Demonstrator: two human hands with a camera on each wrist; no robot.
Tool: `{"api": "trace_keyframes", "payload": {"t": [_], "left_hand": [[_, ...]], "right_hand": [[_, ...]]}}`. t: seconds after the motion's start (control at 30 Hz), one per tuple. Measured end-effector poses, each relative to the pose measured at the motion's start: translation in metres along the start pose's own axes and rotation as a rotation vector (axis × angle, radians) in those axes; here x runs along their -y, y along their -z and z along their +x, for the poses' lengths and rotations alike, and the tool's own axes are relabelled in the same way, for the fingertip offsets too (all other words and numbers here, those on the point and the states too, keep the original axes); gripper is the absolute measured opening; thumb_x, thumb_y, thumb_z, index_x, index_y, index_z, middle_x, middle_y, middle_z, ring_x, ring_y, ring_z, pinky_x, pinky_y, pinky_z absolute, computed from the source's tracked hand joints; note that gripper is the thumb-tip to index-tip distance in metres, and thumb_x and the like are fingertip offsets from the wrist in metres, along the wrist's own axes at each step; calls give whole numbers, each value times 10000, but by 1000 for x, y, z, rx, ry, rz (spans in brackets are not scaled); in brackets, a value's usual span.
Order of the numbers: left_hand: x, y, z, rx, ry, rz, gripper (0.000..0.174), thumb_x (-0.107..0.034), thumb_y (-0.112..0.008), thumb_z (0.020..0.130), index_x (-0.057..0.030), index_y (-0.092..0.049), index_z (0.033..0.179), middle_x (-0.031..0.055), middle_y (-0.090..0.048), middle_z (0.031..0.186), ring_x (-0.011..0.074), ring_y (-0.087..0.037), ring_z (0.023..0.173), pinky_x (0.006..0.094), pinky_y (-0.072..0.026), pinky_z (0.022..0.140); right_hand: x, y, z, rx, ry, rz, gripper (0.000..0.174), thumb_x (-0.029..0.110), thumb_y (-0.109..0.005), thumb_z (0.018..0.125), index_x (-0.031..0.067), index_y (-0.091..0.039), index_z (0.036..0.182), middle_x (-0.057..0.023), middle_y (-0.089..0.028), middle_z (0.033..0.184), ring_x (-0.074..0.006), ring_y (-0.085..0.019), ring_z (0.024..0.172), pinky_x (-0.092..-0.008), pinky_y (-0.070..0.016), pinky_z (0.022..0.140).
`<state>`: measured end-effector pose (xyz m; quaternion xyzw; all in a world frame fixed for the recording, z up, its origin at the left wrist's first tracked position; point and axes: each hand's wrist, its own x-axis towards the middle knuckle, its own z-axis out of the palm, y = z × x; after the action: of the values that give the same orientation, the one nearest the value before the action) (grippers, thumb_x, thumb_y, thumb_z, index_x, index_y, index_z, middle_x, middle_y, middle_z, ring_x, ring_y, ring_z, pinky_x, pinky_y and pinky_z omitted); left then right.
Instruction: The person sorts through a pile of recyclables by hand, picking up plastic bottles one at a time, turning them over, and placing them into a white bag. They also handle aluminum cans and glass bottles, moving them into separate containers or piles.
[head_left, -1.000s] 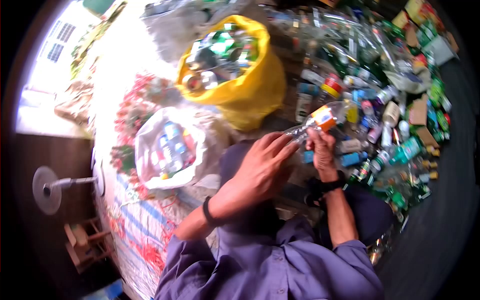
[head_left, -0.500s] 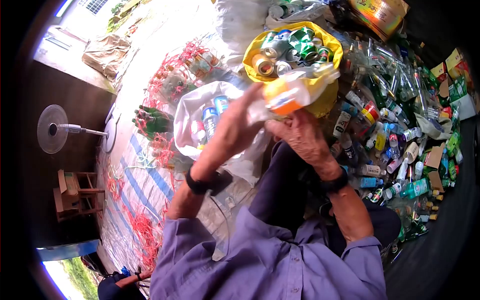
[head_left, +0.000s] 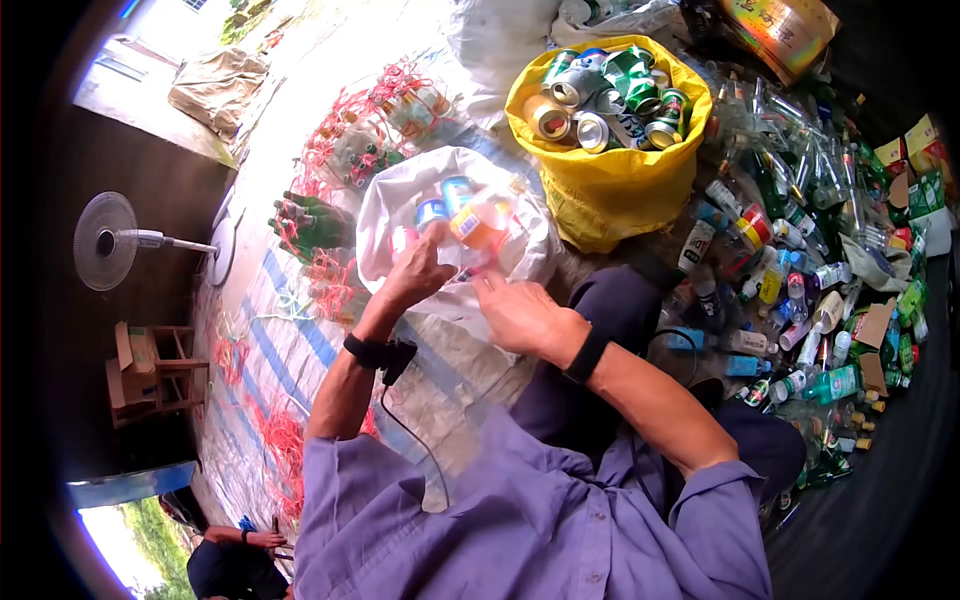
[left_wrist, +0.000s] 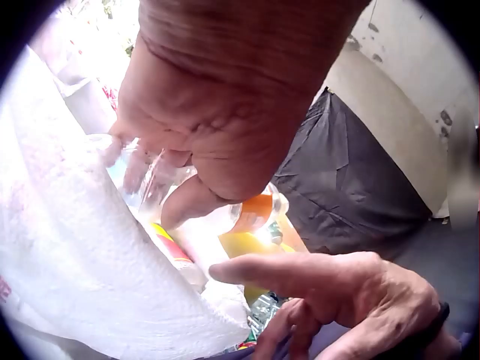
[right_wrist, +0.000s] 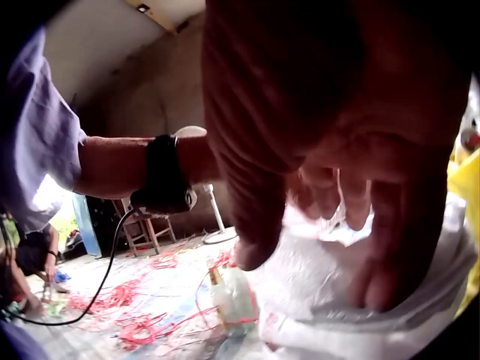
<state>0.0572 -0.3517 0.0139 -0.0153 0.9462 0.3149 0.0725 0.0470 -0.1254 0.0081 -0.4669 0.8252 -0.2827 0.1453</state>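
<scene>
A clear plastic bottle with an orange label is over the mouth of the white bag. My left hand grips the bottle at its near end. In the left wrist view, the thumb and fingers of that hand lie round the clear plastic, and the orange label shows beyond the thumb. My right hand is by the near rim of the bag and holds nothing. Its index finger is stretched out in the left wrist view. Other bottles with blue labels are inside the bag.
A yellow bag full of crushed cans stands behind and right of the white bag. A large heap of bottles covers the right side. Green bottles and red twine lie at left, near a fan. Another person is at lower left.
The orange-labelled bottle has gone from the heap side, past the yellow bag, to the white bag. Both hands were on it earlier; the right hand has let go. The head view has turned.
</scene>
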Motion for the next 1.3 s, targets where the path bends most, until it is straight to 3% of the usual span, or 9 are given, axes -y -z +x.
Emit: {"api": "trace_keyframes", "payload": {"t": [0.1, 0.17, 0.27, 0.33, 0.53, 0.77, 0.97, 1.07, 1.3], "left_hand": [[-1, 7, -8, 81, 13, 81, 650, -68, -734, 729, 22, -458, 1310, 255, -616, 1205, 405, -576, 1167, 433, -438, 994], [11, 13, -12, 58, -47, 130, 565, -29, -658, 735, 7, -486, 1272, 289, -628, 1067, 451, -617, 1020, 483, -486, 839], [17, 22, -18, 13, -104, 292, 599, 49, -636, 719, -11, -492, 1297, 216, -626, 1176, 382, -572, 1145, 430, -429, 1014], [17, 24, -18, -41, -159, 409, 575, 70, -599, 720, -12, -503, 1280, 211, -626, 1172, 366, -572, 1147, 438, -409, 1030], [1, 33, -28, 70, -133, 797, 531, 59, -566, 746, -44, -541, 1266, 115, -624, 1198, 269, -538, 1215, 482, -310, 1095], [18, 24, -23, 152, -181, 763, 549, 40, -604, 732, -68, -548, 1266, 132, -631, 1173, 282, -549, 1194, 470, -324, 1092], [27, -11, -11, 316, -119, 503, 613, -7, -660, 700, -37, -574, 1307, 170, -628, 1150, 339, -602, 1107, 407, -496, 943], [34, -22, -7, 339, -202, 317, 649, -25, -629, 728, -175, -595, 1359, 172, -624, 978, 352, -622, 971, 426, -501, 854], [31, -25, -1, 356, -174, 295, 633, -83, -642, 733, -209, -607, 1352, 171, -614, 975, 339, -626, 966, 416, -503, 865]], "right_hand": [[-4, -3, 2, 107, -113, -12, 313, 93, -572, 850, -39, -533, 1131, -269, -608, 1057, -419, -649, 969, -496, -526, 833], [-10, -5, -2, 156, -159, 0, 278, 72, -544, 855, -32, -544, 1113, -269, -610, 1035, -425, -644, 983, -504, -521, 838], [-15, -10, -13, 91, -115, 10, 221, 66, -528, 848, -35, -596, 1032, -260, -615, 994, -424, -647, 956, -500, -523, 827], [-16, -9, -14, 58, -26, -49, 167, 91, -526, 848, -13, -649, 890, -217, -631, 930, -365, -668, 902, -465, -550, 770], [-22, -16, -18, -48, 9, -12, 174, 93, -515, 850, -6, -656, 876, -212, -620, 921, -371, -657, 878, -459, -539, 775], [-18, -15, -16, -34, -5, 14, 186, 95, -506, 861, -4, -661, 891, -221, -623, 939, -371, -658, 906, -460, -536, 806], [-18, -12, -9, -18, -49, 20, 194, 79, -502, 877, -11, -667, 923, -238, -635, 955, -379, -670, 929, -454, -547, 803], [-16, -9, -7, 27, -98, -2, 186, 83, -512, 881, -15, -664, 920, -235, -635, 936, -373, -674, 901, -453, -550, 787], [-16, -12, -2, -60, -116, 46, 167, 91, -540, 862, -8, -670, 892, -231, -624, 937, -375, -665, 908, -458, -545, 794]]}}
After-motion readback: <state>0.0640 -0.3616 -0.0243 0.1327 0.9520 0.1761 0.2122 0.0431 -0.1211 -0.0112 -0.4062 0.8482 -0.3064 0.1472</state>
